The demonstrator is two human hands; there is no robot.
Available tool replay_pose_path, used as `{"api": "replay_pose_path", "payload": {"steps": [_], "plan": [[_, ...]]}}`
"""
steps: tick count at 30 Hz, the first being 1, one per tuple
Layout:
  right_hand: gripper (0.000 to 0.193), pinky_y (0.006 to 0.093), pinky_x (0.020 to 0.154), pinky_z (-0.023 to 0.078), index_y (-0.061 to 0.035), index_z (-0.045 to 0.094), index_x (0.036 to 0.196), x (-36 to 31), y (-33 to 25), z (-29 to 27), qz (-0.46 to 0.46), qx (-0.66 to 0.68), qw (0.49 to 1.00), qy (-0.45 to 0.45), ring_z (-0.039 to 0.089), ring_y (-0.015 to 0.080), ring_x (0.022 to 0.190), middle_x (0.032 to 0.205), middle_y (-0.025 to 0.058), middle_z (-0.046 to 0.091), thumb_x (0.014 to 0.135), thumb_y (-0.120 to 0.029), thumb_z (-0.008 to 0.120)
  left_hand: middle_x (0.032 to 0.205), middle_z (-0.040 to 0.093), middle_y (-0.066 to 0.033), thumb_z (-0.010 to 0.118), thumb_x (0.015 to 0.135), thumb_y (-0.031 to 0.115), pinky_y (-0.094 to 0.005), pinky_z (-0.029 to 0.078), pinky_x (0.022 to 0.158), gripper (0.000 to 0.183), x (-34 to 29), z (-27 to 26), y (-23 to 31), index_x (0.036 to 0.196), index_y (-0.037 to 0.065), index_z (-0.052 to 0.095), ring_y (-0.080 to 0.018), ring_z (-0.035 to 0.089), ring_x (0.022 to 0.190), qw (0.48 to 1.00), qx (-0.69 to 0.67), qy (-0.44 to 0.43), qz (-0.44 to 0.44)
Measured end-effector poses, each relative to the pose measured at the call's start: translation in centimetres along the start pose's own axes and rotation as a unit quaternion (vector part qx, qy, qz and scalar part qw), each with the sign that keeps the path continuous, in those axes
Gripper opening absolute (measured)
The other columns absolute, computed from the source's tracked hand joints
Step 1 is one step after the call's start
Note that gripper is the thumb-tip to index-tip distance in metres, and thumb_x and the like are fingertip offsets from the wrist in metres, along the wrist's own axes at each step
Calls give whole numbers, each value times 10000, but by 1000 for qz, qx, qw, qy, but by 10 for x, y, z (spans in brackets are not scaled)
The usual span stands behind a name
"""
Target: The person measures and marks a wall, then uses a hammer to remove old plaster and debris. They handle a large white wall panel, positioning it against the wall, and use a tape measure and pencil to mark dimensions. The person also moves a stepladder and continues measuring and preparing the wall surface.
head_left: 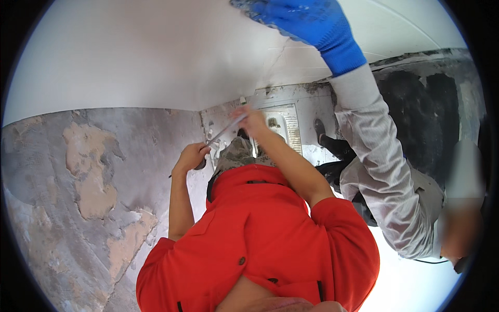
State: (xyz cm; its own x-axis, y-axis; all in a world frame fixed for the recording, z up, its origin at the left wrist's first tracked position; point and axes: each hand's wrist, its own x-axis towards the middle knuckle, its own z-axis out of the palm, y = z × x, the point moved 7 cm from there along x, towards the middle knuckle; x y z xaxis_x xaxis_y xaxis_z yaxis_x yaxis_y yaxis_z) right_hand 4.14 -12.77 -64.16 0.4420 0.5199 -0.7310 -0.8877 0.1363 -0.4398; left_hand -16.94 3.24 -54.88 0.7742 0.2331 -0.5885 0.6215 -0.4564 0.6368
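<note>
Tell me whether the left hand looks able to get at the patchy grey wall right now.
Probably yes: nothing visible stands between the left hand and the patchy grey wall, though it holds a thin pale strip.

Between the fingers (202,148), the strip (227,129) looks smooth, metal or plastic. Beyond them, the white panel (156,57) is smooth with a soft sheen; left of them, the wall (140,140) is rough, flaking, matt. Nearer than the fingers, the shirt (223,208) is matt cloth.
</note>
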Motion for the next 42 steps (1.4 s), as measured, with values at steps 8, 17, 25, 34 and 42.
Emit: {"api": "replay_pose_path", "payload": {"steps": [8, 17, 25, 34, 42], "plan": [[356, 482, 1068, 553, 71, 512, 1317, 34, -73, -272, -17, 36, 966, 255, 658, 358, 1175, 1274, 221, 656, 1145, -232, 439, 717, 648, -120, 618, 1028, 285, -383, 486, 675, 287, 7, 63, -72, 913, 51, 738, -207, 596, 673, 997, 20, -78, 3], [283, 496, 1089, 558, 46, 585, 1251, 65, -41, -286, 35, -38, 994, 92, 666, 365, 1185, 1263, 224, 663, 1127, -192, 495, 933, 722, -216, 563, 1031, 398, -517, 516, 807, 386, 166, 160, 1, 949, 65, 741, -457, 664, 910, 988, 46, -66, 131], [276, 409, 961, 617, 39, 640, 1126, 147, -135, -463, -79, -9, 973, 217, 699, 288, 1043, 1169, 186, 688, 1129, -188, 482, 881, 699, -216, 624, 1000, 365, -526, 507, 764, 333, 194, 121, -92, 923, 54, 713, -446, 660, 887, 990, 97, 27, 103], [218, 358, 860, 635, 9, 666, 1143, 347, -80, -528, -83, -14, 989, 125, 692, 226, 883, 1015, 128, 701, 1090, -185, 580, 919, 728, -191, 578, 1009, 381, -556, 529, 835, 352, 379, 181, -123, 959, 70, 734, -445, 679, 943, 964, 175, 54, 193], [267, 412, 763, 664, 7, 618, 1060, 416, -84, -497, -157, -23, 961, 225, 709, 259, 825, 1097, 184, 704, 1116, -230, 509, 893, 711, -209, 605, 997, 313, -546, 517, 792, 318, 483, 215, -106, 875, 43, 719, -446, 664, 883, 958, 193, 68, 203]]}}
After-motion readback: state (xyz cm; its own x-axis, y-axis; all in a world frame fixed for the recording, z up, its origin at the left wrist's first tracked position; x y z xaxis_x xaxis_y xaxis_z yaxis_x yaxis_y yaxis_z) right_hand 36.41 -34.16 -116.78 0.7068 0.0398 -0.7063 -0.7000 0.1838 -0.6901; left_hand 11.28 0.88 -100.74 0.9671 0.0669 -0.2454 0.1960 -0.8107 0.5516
